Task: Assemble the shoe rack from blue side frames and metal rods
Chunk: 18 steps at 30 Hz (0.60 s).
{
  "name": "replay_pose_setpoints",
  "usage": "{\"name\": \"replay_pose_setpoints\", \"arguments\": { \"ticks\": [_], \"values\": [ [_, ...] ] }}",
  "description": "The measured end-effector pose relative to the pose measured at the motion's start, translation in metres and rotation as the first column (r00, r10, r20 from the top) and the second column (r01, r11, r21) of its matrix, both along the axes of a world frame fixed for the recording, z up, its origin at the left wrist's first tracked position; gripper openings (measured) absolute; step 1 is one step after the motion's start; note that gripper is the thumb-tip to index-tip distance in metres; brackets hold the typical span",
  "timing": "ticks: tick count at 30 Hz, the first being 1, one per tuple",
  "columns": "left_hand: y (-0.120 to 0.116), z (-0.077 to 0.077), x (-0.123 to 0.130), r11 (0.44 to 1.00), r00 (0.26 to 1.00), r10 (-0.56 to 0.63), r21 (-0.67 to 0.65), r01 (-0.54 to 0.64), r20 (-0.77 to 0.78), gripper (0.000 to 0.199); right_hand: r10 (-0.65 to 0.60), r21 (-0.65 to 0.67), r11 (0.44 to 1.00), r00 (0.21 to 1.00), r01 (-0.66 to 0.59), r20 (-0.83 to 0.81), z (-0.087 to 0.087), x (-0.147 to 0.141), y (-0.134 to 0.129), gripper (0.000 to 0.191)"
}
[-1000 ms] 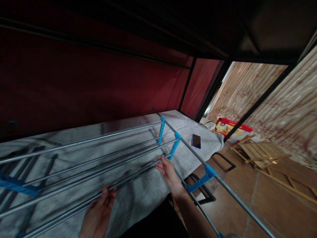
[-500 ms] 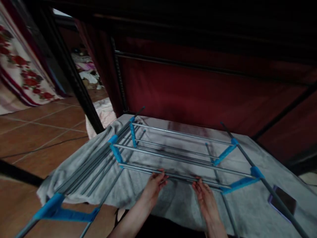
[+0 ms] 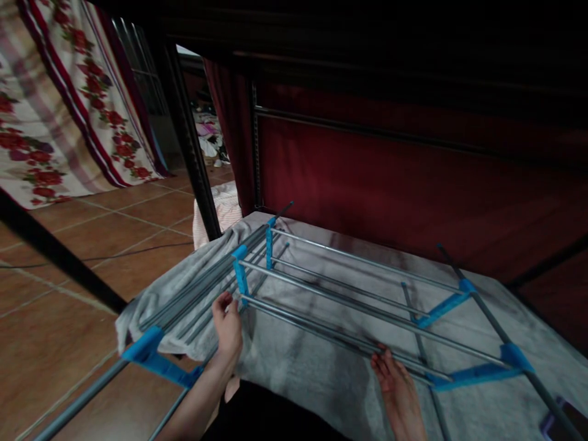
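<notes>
A partly built rack of grey metal tubes [image 3: 321, 291] and blue plastic connectors [image 3: 241, 278] lies across a grey blanket [image 3: 294, 361]. My left hand [image 3: 227, 324] is beside the left front connector, its fingers loosely curled with a gap to the thumb; I see nothing held in it. At the lower front tube [image 3: 303, 324], toward its right end, my right hand [image 3: 395, 386] has its fingertips closed on the metal. Another blue connector [image 3: 158, 358] joins the long side poles at the near left, by my left forearm.
Several loose tubes [image 3: 197, 291] lie along the left side of the bed. A dark phone [image 3: 569, 419] rests at the right edge. Black bed posts [image 3: 193, 141] and a dark red curtain [image 3: 390, 184] enclose the space. Tiled floor [image 3: 59, 306] with a cable [image 3: 138, 251] lies left.
My left hand has let go of the lower front tube and moved left to the connector. My right hand stays at the tube. The view has turned left.
</notes>
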<state>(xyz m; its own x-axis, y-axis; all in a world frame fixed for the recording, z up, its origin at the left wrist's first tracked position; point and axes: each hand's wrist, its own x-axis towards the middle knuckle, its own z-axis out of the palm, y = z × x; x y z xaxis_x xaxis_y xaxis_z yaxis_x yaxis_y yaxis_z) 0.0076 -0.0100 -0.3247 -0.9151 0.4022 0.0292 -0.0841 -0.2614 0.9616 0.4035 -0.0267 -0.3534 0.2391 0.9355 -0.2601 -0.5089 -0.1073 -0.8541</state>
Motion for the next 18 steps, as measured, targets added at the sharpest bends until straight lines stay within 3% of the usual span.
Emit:
{"name": "replay_pose_setpoints", "arguments": {
  "ticks": [2, 4, 9, 12, 18],
  "values": [
    [0.010, 0.001, -0.010, 0.999, 0.995, -0.044, 0.007, 0.045, -0.087, 0.018, 0.008, 0.001, 1.000, 1.000, -0.008, -0.002, -0.001, 0.000, 0.000, 0.019],
    [0.021, 0.007, -0.017, 0.989, 0.984, -0.146, -0.009, 0.145, -0.102, 0.028, 0.011, -0.003, 1.000, 1.000, -0.011, -0.015, -0.002, 0.001, 0.001, 0.020],
    [0.041, 0.019, -0.028, 0.934, 0.937, -0.348, -0.086, 0.348, 0.007, 0.055, 0.001, -0.034, 0.999, 1.000, -0.001, -0.015, -0.005, 0.001, 0.002, 0.023],
    [0.050, 0.018, -0.030, 0.890, 0.893, -0.447, -0.068, 0.450, 0.049, 0.063, 0.000, -0.038, 0.999, 1.000, 0.001, 0.029, -0.005, 0.001, 0.003, 0.023],
    [0.059, 0.010, -0.028, 0.838, 0.836, -0.543, -0.013, 0.546, 0.078, 0.071, 0.017, -0.085, 0.996, 0.999, -0.014, 0.031, -0.003, 0.006, 0.005, 0.032]
  ]
}}
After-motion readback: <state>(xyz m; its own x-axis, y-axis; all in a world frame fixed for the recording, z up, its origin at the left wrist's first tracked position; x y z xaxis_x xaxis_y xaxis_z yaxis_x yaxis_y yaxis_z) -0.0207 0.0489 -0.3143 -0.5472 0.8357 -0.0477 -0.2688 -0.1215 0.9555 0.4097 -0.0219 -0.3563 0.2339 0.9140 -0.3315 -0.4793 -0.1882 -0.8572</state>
